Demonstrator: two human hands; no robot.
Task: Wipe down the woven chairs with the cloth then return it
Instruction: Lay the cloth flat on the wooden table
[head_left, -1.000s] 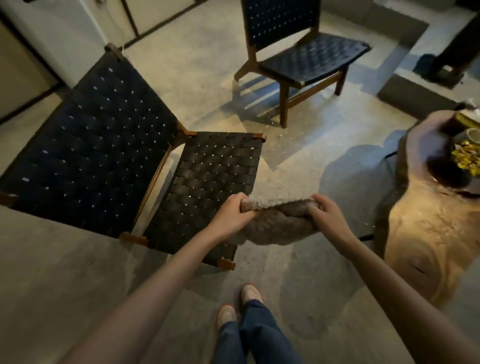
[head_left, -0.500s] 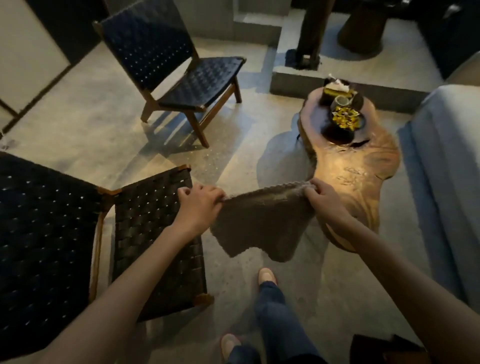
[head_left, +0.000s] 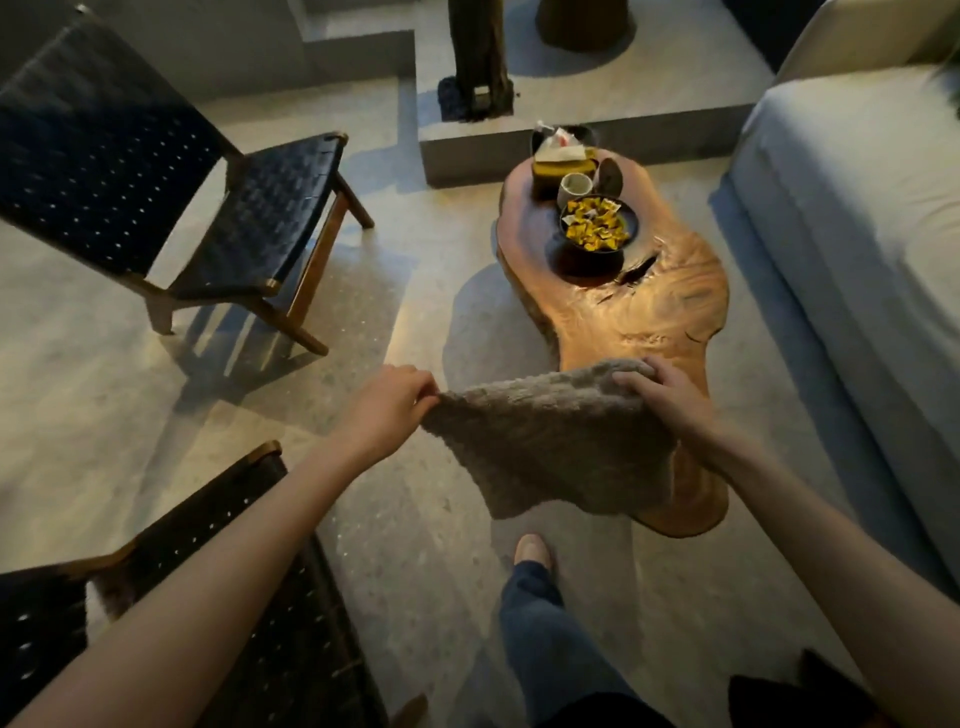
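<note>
A grey fluffy cloth hangs spread between both hands over the near end of the wooden coffee table. My left hand pinches its left corner. My right hand grips its right corner, fingers curled over the top edge. One dark woven chair with a wooden frame stands at the upper left. A second woven chair is at the lower left, partly hidden by my left forearm.
The table carries a dark bowl of yellow sweets, a cup and a tissue box. A pale sofa runs along the right. A raised concrete step lies behind. My foot is on the concrete floor.
The view has swung right, from the near chair toward the coffee table. Both hands have carried the cloth along, and it now hangs over the table's near end.
</note>
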